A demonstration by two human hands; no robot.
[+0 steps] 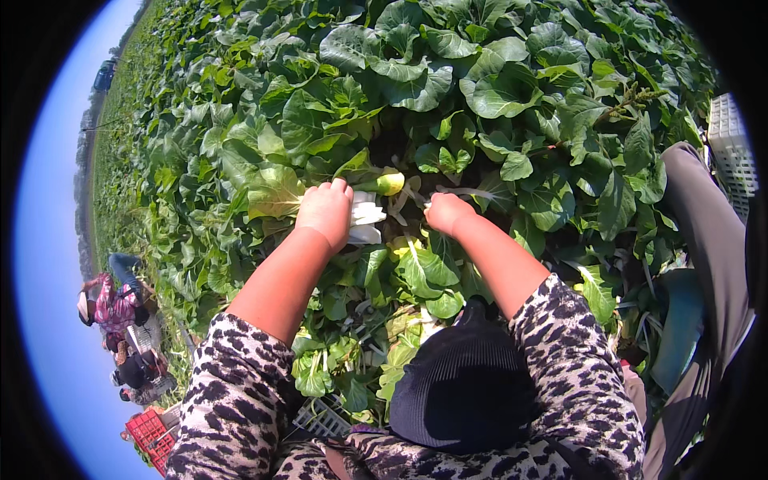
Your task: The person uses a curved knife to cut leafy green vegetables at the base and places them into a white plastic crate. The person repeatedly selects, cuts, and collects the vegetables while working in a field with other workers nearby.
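Observation:
My left hand (326,210) is closed around a bunch of leafy greens (367,211) with broad white stalks, whose cut ends point to the right. Its green and yellowing leaves (273,191) spread out on the left side of the hand. Against the stalks lies a yellow-green stem end (390,183). My right hand (448,213) forms a fist a short way to the right, near loose pale stems (474,192) on the ground. Whether that fist grips anything is hidden by the fingers. Trimmed leaves (423,270) lie below and between both hands.
Dense leafy plants (414,66) fill the field ahead. At right are a person's trouser leg (708,216) and a white plastic crate (732,135). A grey crate (324,417) sits near my body. Far left are other people (117,303) and a red crate (150,433).

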